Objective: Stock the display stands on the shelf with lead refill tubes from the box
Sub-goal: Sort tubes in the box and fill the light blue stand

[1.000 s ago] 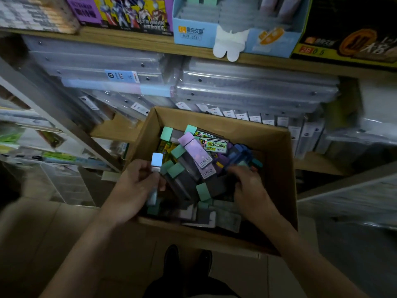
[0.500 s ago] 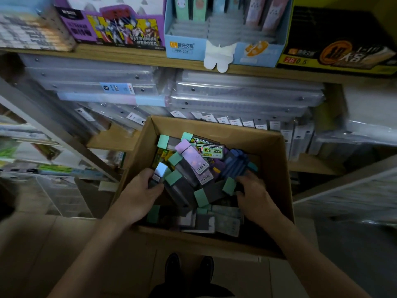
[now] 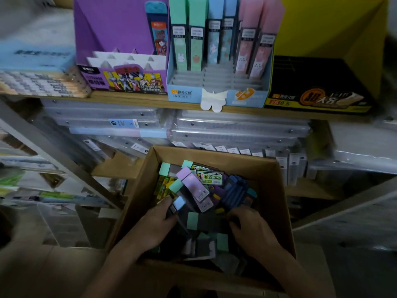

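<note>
Wood runs across at twelve o'clock: the shelf [image 3: 133,100], far more of it in sight than a second ago, because the person's head has lifted toward it. On it stand the purple stand [image 3: 111,29] at eleven o'clock, holding a single tube at its back, and the blue stand [image 3: 187,94] at twelve, with one back row of tubes and bare steps in front. Both have plenty of room, so I'd judge that the person is checking where the next tube goes.

At six o'clock sits the cardboard box [image 3: 277,190], with the lead refill tubes [image 3: 193,186] heaped loosely inside.

The left hand [image 3: 154,224], at eight o'clock in the box, has sunk from the rim down into the heap, its thumb and fingers curled round the blue-capped tube [image 3: 179,202]. The right hand [image 3: 251,229], at four o'clock, has slid lower and nearer the front wall. Its fingers bend into the heap with the tips buried, so I cannot tell whether they grip anything.

No tube has left the box yet, and stocking looks barely begun.
</note>
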